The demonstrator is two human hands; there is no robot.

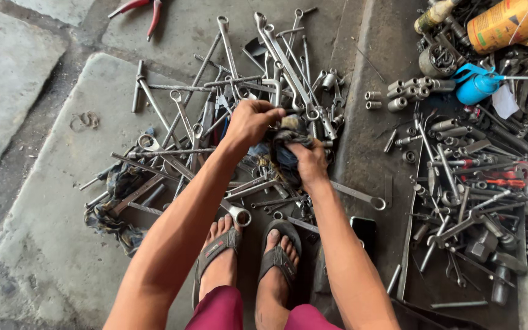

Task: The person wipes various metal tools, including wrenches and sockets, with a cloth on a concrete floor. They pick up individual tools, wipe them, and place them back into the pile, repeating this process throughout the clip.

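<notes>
Many wrenches (264,91), stained concrete floor (38,244)

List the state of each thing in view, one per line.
Left hand: closed on the rag.
Right hand: closed on the rag.
Rag: dark, bunched between both hands.
Wrenches: loose heap on the floor.
Sockets: clustered, lying on their sides.
Blue oil can: on its side.
Red pliers: handles spread.
Phone: screen dark, flat on the floor.
</notes>
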